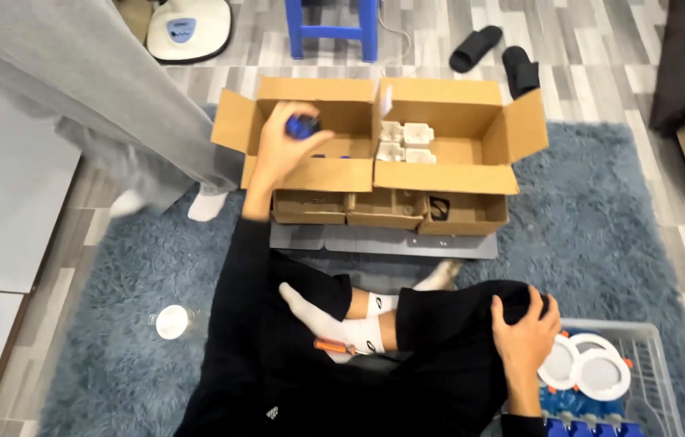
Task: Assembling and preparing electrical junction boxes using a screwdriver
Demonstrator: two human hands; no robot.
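A shaggy grey-blue rug (601, 210) is lying over pale wood-plank flooring, and the person is sitting cross-legged on it in black clothes and white socks. The left hand (282, 146) is reaching forward with its fingers curling around a small dark-blue rounded part (303, 125), holding it just above the left cardboard box (310, 133), whose flaps are standing open. The part is looking glossy and deep blue, mostly hidden by the fingers, so its full shape is not showing. More blue bits are lying inside that box. Touching it on the right, a second open cardboard box (455, 133) is holding white square plastic pieces (405, 142). Lower brown trays are sitting in front of both boxes. The right hand (525, 336) is resting clenched on the black fabric over the right knee, just beside a clear plastic crate (650, 356) holding round white downlights (585, 368). An orange-handled screwdriver (336, 347) is lying by the sock.
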